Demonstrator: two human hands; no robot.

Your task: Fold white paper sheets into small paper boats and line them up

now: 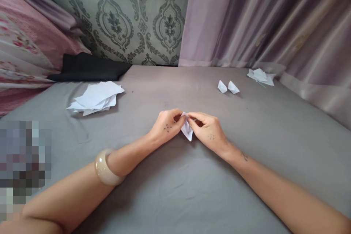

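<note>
A small folded piece of white paper (187,131) is pinched between my two hands, just above the grey sheet. My left hand (168,126) grips its left side, with the thumb and fingers pressed on the upper edge. From the other side, my right hand (210,129) holds the upper right edge, thumb on the near face. The paper narrows to a point at its lower end. Parts of its upper edge are hidden behind my fingers. Farther off to the right, two folded white paper pieces (222,86) stand side by side on the sheet.
A pile of loose white paper sheets (97,97) lies on the left. At the far right sits a smaller stack of white paper (261,76). A black cloth (93,67) rests at the back left. Curtains (233,18) and a patterned wall (142,14) border the grey sheet (175,197).
</note>
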